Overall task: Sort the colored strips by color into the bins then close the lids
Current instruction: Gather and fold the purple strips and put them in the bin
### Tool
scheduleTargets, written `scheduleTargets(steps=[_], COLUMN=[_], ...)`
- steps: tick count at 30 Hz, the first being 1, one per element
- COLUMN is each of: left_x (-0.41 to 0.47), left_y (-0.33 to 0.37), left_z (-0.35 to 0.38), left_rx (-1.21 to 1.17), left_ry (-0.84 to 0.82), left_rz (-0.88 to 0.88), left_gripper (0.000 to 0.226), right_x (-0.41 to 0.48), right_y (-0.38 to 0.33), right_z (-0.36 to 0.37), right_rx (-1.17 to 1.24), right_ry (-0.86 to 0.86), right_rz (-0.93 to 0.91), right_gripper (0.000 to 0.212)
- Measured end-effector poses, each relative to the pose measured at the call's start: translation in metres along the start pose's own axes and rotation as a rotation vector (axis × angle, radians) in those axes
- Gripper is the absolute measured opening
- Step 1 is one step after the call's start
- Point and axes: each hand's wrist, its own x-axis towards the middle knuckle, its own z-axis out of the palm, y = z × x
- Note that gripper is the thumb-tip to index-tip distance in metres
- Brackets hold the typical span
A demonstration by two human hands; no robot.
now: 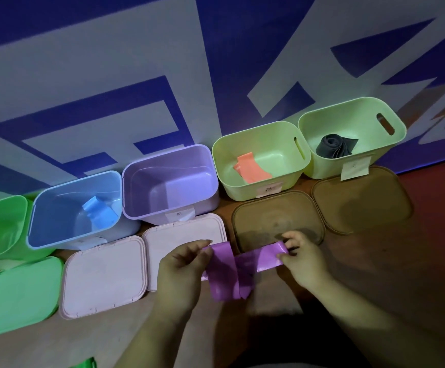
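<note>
A purple strip [236,268] stretches between my hands above the floor, part of it hanging in a loop. My left hand [183,269] pinches its left end and my right hand [302,257] pinches its right end. Behind them stands a row of open bins: a green bin [1,229], a blue bin [56,208] holding a blue strip [100,212], a purple bin [168,187] with nothing visible inside, a light green bin [258,144] holding an orange strip [250,168], and another light green bin [354,115] holding a dark grey strip [334,146].
Lids lie on the floor in front of the bins: a green lid [19,296], two pale pink lids [104,277] [179,232] and two brown lids [269,216] [362,197]. A blue and white wall stands right behind the bins. A green piece [84,363] shows at the bottom edge.
</note>
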Motion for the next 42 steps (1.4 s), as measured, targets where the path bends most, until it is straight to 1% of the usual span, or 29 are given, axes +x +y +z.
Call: scheduleTargets(steps=[2,4,6,9,11,14,17,18,22,26,29,32,34,36,39,42], left_x=[0.001,0.002,0.002,0.001,-0.001,-0.002,-0.002,-0.002,-0.003,-0.002,-0.001,-0.001,-0.001,-0.001,-0.001,-0.008], left_y=[-0.002,-0.005,-0.008,-0.013,-0.017,-0.021,-0.025,-0.025,-0.025,-0.025,-0.027,-0.025,-0.022,-0.019,-0.014,-0.002], left_z=[0.001,0.003,0.005,0.008,0.008,0.005,0.002,0.002,0.001,0.0,-0.002,-0.003,-0.004,-0.005,-0.009,-0.011], left_rx=[0.004,0.011,0.008,0.027,0.044,0.048,0.052,0.054,0.074,0.071,0.06,0.06,0.053,0.041,0.059,-0.003], left_ry=[-0.01,-0.023,-0.035,-0.052,-0.058,-0.066,-0.064,-0.062,-0.056,-0.051,-0.044,-0.025,-0.016,-0.001,0.02,0.026], left_rz=[0.003,0.004,-0.006,-0.018,-0.03,-0.055,-0.066,-0.068,-0.065,-0.059,-0.061,-0.044,-0.03,-0.017,0.046,0.084], left_gripper=[0.016,0.018,0.021,0.022,0.021,0.019,0.018,0.018,0.019,0.02,0.019,0.02,0.021,0.02,0.018,0.019], right_x=[-0.004,-0.01,-0.014,-0.019,-0.021,-0.02,-0.016,-0.015,-0.009,-0.008,-0.01,-0.012,-0.013,-0.017,-0.027,-0.041], right_y=[-0.004,-0.007,-0.005,0.01,0.022,0.027,0.028,0.028,0.028,0.029,0.026,0.018,0.01,-0.003,-0.03,-0.06], right_z=[-0.011,-0.019,-0.02,-0.009,-0.004,-0.004,-0.006,-0.005,0.003,0.011,0.013,0.007,-0.001,-0.013,-0.031,-0.05], right_rx=[-0.02,-0.062,-0.106,-0.166,-0.163,-0.167,-0.156,-0.146,-0.148,-0.186,-0.192,-0.169,-0.138,-0.103,-0.032,0.025], right_ry=[0.048,0.06,0.0,-0.147,-0.162,-0.057,0.032,0.025,-0.092,-0.143,-0.132,-0.146,-0.116,-0.087,-0.083,-0.026], right_rz=[-0.065,-0.126,-0.137,-0.094,-0.078,-0.045,-0.051,-0.052,-0.062,-0.071,-0.083,-0.091,-0.11,-0.138,-0.203,-0.274], right_gripper=[0.044,0.045,0.039,0.021,0.016,0.019,0.023,0.024,0.03,0.033,0.036,0.033,0.032,0.03,0.028,0.027])
